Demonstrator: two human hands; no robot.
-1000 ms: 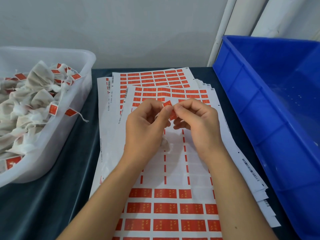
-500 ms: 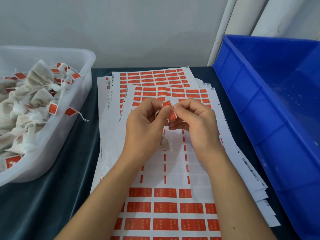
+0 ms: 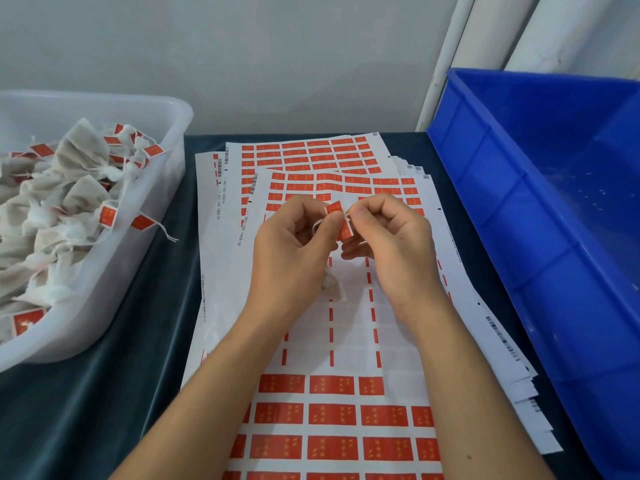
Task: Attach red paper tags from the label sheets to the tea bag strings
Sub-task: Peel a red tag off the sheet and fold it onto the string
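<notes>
- We see both hands raised above the stack of label sheets [image 3: 349, 341] in the middle of the dark surface [image 3: 104, 393].
- The left hand [image 3: 294, 251] curls its fingers [image 3: 334, 225] and pinches one side of a red paper tag [image 3: 341, 220].
- The right hand [image 3: 388, 244] pinches the same tag from the other side with thumb and forefinger, its other fingers curled under.
- A thin white string [image 3: 317, 226] loops beside the left thumb; we cannot tell exactly how it meets the tag.
- A small tea bag [image 3: 330, 284] hangs below the left palm, just above the top sheet.
- The top sheet shows peeled rows in its middle and full red rows nearer us.
- A clear tub [image 3: 149, 188] at left holds tagged tea bags [image 3: 69, 202].
- A blue bin [image 3: 554, 237] stands at right.
</notes>
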